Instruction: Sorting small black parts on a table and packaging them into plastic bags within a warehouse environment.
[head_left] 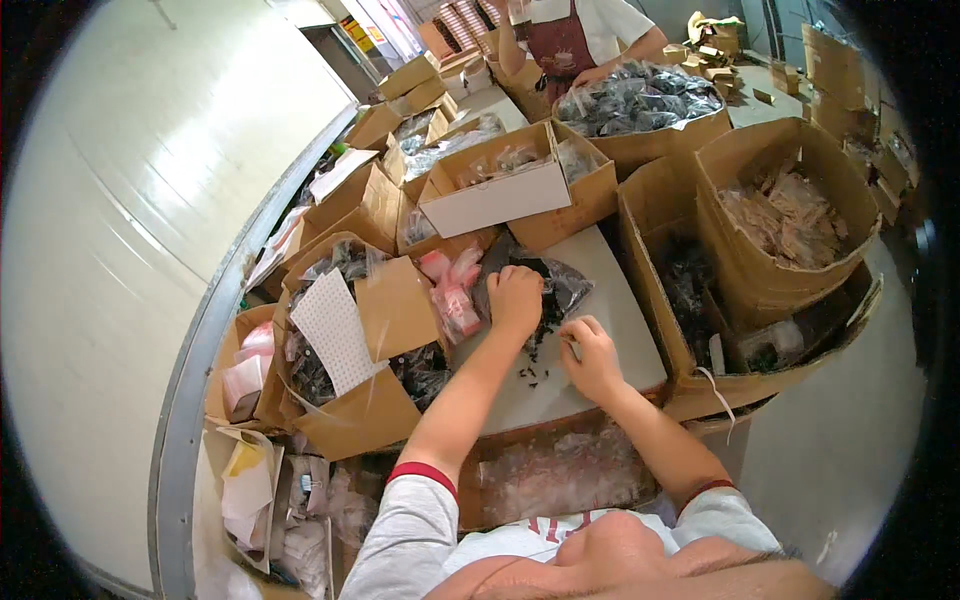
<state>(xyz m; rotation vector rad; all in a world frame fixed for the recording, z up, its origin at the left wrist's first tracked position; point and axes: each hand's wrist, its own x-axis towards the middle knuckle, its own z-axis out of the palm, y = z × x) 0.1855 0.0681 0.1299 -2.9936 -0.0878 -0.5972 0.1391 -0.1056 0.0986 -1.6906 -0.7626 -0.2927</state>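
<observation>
On the pale tabletop (625,325) a clear plastic bag (572,287) lies with its contents spilling toward me. Many small black parts (545,318) are heaped beside it, and a few lie loose nearer the front. My left hand (515,302) is over the bag and the heap, fingers curled downward; its fingertips and whatever they grip are hidden. To the right of the loose parts, my right hand (592,358) is just above the table with thumb and fingers bent together. Anything between them is too small to make out. Pink-and-white packets (456,300) lie left of my left hand.
An open carton of bagged dark items (325,425) stands at left, a white perforated sheet (335,325) on it. Large cartons (665,365) crowd the right. A white-fronted box (500,205) stands beyond the bag. Across the table is a person in a dark red apron (562,50).
</observation>
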